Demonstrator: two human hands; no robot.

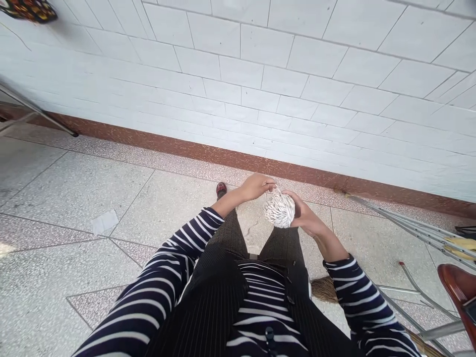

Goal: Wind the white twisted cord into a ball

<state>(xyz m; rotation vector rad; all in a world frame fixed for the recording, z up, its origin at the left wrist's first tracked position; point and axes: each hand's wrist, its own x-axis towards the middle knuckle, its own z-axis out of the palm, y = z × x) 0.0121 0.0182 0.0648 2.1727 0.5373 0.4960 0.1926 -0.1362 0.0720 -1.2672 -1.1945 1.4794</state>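
A ball of white twisted cord [279, 209] is held in front of my body, above the floor. My right hand [305, 217] wraps round its right side, with the palm and part of the fingers hidden behind it. At the ball's upper left, my left hand [259, 187] has its fingers closed in a pinch. A short piece of the same cord runs from those fingertips to the top of the ball.
A white tiled wall [253, 89] with a reddish-brown skirting [178, 147] stands ahead. Metal crutches [405, 223], a chair [454, 287] and a broom [324, 289] are to my right. A white paper [104, 222] lies on the speckled floor; a metal leg [44, 113] stands far left.
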